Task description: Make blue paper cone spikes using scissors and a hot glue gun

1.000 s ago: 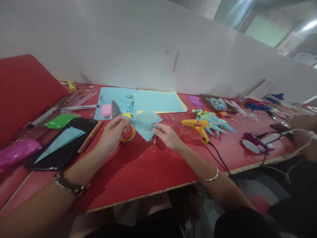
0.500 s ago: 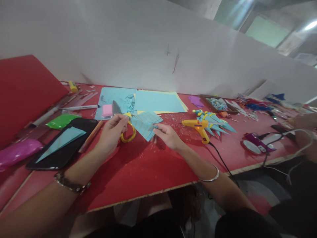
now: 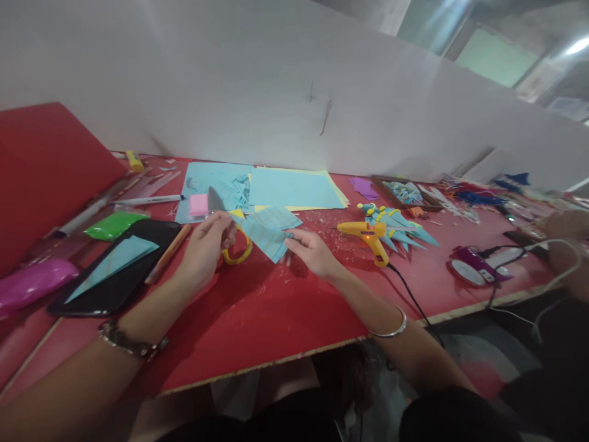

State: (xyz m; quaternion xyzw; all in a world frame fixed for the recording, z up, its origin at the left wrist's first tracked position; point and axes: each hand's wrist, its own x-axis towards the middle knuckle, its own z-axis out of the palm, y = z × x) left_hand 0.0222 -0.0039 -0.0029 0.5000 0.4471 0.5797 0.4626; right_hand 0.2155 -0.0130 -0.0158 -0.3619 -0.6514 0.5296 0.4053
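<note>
A small piece of light blue paper (image 3: 267, 236) with pencil lines is held above the red table (image 3: 285, 313) between both hands. My left hand (image 3: 205, 248) pinches its left corner. My right hand (image 3: 310, 250) pinches its right corner. Yellow-handled scissors (image 3: 232, 245) lie on the table under and behind my left hand, blades pointing away. Sheets of blue paper (image 3: 289, 187) on yellow paper lie just behind.
A yellow glue gun (image 3: 368, 236) with a black cord lies to the right, next to blue paper cones (image 3: 400, 227). At left are a black tablet (image 3: 115, 264) bearing a blue triangle, a green packet (image 3: 113, 224), a pink eraser (image 3: 199, 204) and pens. Another person's hand (image 3: 565, 233) is at far right.
Almost nothing has moved. My left hand has shifted very slightly on the paper's corner; the paper stays between both hands.
</note>
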